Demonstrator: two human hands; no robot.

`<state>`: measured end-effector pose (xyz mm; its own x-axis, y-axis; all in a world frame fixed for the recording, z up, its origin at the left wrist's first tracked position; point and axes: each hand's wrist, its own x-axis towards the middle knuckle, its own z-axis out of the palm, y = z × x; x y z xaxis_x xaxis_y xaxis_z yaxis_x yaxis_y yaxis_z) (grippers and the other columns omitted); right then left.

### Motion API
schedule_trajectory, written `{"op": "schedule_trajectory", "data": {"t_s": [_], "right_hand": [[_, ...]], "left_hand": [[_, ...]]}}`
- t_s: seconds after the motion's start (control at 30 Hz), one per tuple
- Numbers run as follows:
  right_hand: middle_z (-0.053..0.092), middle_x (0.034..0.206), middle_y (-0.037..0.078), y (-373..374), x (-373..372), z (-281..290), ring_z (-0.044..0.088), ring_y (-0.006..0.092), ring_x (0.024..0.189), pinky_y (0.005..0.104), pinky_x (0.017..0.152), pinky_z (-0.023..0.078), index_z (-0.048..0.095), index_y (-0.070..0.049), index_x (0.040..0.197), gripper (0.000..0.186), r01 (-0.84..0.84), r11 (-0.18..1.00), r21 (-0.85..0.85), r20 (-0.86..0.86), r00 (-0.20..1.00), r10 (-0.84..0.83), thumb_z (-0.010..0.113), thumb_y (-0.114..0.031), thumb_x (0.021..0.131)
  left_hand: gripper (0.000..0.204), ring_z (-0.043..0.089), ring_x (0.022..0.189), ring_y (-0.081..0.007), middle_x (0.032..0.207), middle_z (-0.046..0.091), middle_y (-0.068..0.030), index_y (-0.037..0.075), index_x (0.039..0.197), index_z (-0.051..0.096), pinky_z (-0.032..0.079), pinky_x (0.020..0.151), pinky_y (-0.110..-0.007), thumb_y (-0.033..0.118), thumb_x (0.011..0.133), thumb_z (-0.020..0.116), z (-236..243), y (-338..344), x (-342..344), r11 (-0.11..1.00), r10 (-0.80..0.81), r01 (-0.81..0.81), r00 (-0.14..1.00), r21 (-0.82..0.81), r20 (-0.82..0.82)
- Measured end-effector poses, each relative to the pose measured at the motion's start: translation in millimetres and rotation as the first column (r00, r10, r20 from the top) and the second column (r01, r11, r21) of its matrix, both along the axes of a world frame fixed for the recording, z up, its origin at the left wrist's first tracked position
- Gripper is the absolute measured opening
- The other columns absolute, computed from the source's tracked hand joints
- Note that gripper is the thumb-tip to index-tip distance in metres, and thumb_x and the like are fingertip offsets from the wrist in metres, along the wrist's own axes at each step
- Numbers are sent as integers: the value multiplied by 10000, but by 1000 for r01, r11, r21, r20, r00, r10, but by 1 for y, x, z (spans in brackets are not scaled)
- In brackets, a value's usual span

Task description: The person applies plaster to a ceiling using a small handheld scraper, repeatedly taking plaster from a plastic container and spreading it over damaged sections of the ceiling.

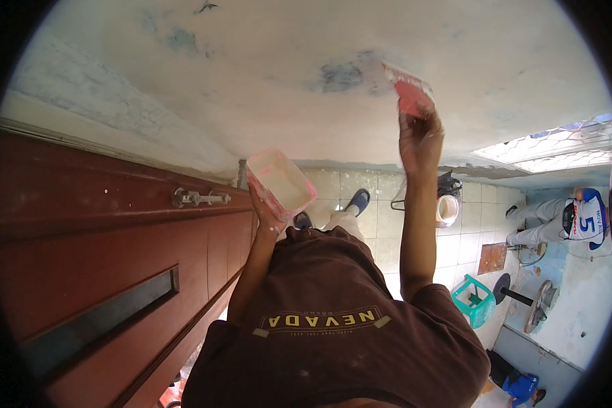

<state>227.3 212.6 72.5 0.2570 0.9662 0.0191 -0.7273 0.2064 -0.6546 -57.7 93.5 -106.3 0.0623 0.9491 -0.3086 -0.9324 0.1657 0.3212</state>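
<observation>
Clearly, the right hand (pixel 420 139) is closed around the handle of a flat red plastic scraper (pixel 409 95), and the blade of this tool lies directly above the fingers, pressed against the pale plastered ceiling surface (pixel 251 61). The long axis of the scraper runs from the hand up and a little to the left, so its upper edge touches the plaster just beside a grey-blue bare patch (pixel 343 75). The patch lies to the left of the blade, very near, and the right hand is much nearer to it than the other one. The left hand (pixel 268 214) is lower and to the left, well apart from the patch; it grips from below a pink rectangular plastic tub (pixel 281 182), tilted, with white filler inside. Further out, a dark red wooden door (pixel 102 258) with a metal bolt (pixel 198 198) stands on the left side.
</observation>
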Motion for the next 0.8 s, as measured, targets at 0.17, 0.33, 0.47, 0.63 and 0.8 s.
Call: {"op": "schedule_trajectory", "data": {"t_s": [0.17,0.33,0.47,0.63,0.8], "right_hand": [[635,1081,76,4,-48,-167,620,219,1064,382,917,550,588,-66,1109,187,-125,908,-400,117,976,186,499,-152,969],[648,1050,163,43,-78,-255,650,257,1001,383,940,573,599,45,1004,218,-178,854,-490,52,971,233,405,-51,975],[635,1033,147,67,-86,-205,648,259,1004,349,973,569,593,78,977,160,-301,912,-278,-154,951,267,476,-31,967],[555,1151,263,64,-60,-12,596,337,1104,333,1025,553,557,155,928,145,-288,958,-10,-411,874,259,513,18,947],[558,1197,276,7,-55,34,586,335,1166,331,1027,552,550,218,1044,209,-337,933,122,-457,816,355,524,55,916]], "left_hand": [[715,525,1271,-334,1387,516,-73,221,1448,402,456,1030,-598,720,938,356,5,-1,-6,1000,21,-22,1000,19,16],[734,510,1289,-336,1419,500,-79,225,1466,395,438,1046,-604,729,934,359,10,-2,-4,998,-53,49,992,40,115],[705,534,1266,-315,1381,525,-77,209,1433,425,457,1037,-584,710,941,362,1,-7,-14,999,25,-23,998,44,-52],[651,573,1214,-282,1321,557,-50,202,1390,452,497,995,-552,678,954,364,16,-9,-17,996,90,-90,996,-2,-16],[650,560,1228,-282,1328,554,-36,216,1392,451,494,990,-563,683,947,379,8,-10,-22,994,106,-106,994,-9,11]]}}
